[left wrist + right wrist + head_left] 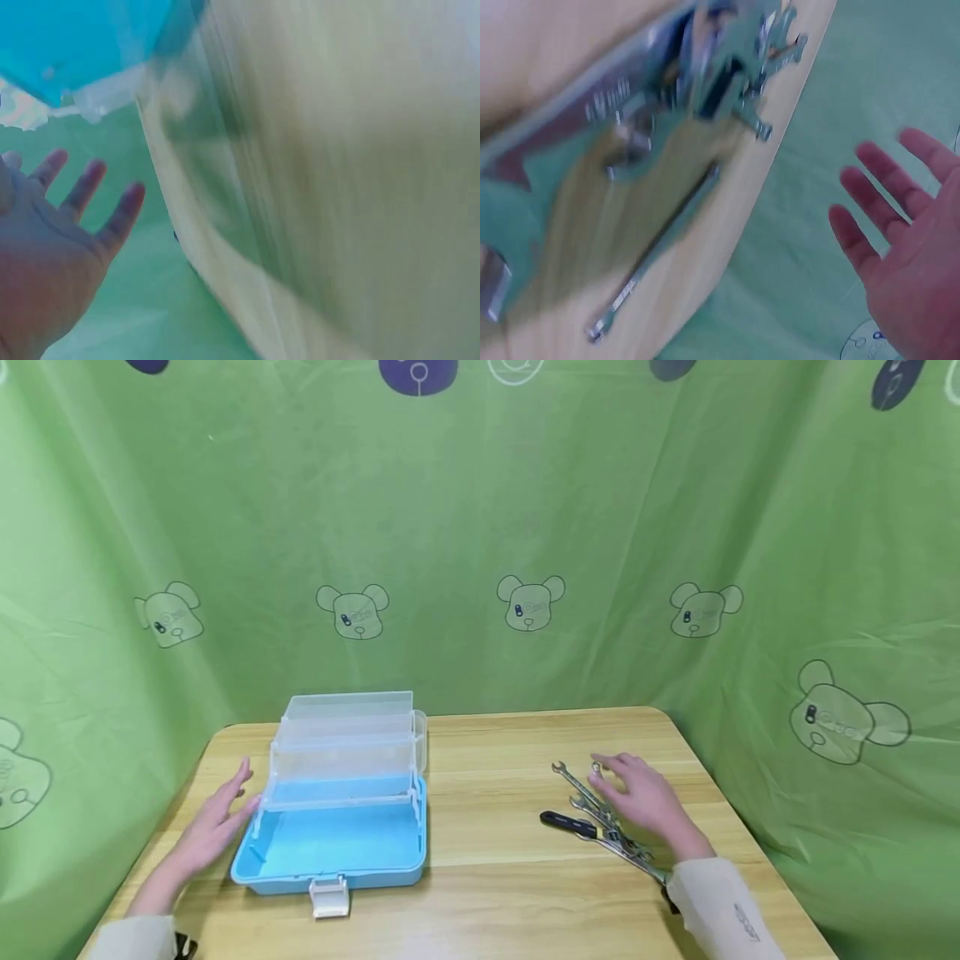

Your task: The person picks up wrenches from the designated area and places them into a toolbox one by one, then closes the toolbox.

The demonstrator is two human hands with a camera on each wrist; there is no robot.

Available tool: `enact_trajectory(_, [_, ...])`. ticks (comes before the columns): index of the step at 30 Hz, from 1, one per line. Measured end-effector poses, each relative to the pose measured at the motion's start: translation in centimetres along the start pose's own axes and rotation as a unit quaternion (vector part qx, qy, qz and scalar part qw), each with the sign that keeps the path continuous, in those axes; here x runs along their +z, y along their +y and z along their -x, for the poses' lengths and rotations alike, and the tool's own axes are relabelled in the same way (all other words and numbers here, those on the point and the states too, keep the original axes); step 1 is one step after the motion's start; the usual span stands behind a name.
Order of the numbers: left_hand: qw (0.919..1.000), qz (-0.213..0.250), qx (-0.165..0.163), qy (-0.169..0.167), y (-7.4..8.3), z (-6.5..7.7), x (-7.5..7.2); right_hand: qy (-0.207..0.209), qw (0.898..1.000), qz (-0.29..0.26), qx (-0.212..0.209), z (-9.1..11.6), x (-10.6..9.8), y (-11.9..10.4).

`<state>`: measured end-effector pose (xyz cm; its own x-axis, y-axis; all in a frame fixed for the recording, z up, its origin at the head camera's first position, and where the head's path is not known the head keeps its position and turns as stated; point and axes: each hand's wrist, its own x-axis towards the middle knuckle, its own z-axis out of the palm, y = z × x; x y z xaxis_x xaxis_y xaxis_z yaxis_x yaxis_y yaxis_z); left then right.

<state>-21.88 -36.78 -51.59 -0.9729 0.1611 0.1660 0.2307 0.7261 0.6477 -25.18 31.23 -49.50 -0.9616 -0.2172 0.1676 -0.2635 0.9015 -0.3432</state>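
On the left of the table, a light blue toolbox (330,883) stands with its clear, tiered trays (345,731) raised at the back. My left hand (213,827) is beside its left wall, thumb side toward the box, fingers extended. In the left wrist view this hand (56,247) shows spread fingers and holds nothing. Several metal wrenches (577,783) lie in a loose pile at the right, with a black-handled tool (558,820) across them. Over the pile is my right hand (641,789). Its fingers are stretched out in the right wrist view, where a single wrench (656,255) lies apart.
A white latch (330,897) hangs down at the toolbox's front. The wooden table (487,827) has rounded far corners, and green cloth (465,527) with bear prints surrounds it at the back and both sides.
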Motion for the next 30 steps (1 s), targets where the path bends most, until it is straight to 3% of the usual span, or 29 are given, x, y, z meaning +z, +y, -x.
enact_trajectory(4, [0.9968,0.072,-0.012,-0.032,0.6,0.2,0.6,-0.04,0.998,-0.054,-0.011,0.4,0.8,-0.7])
enact_trajectory(7, [0.9939,0.094,-0.027,-0.051,0.9,0.3,0.9,-0.064,0.995,-0.077,-0.024,0.6,1.6,-0.8])
enact_trajectory(12, [0.9948,0.088,-0.031,-0.04,1.1,0.2,1.7,-0.08,0.992,-0.09,-0.046,1.1,2.4,-0.5])
enact_trajectory(16, [0.9954,0.087,-0.029,-0.028,1.1,0.3,2.2,-0.085,0.992,-0.067,-0.057,1.3,3.0,-0.3])
enact_trajectory(23, [0.9965,0.08,-0.019,-0.012,0.9,0.3,2.7,-0.09,0.995,-0.026,-0.033,1.3,3.5,-0.3])
enact_trajectory(30, [0.9968,0.072,-0.033,-0.008,0.5,0.2,2.9,-0.077,0.997,-0.008,-0.03,1.0,3.6,-0.9])
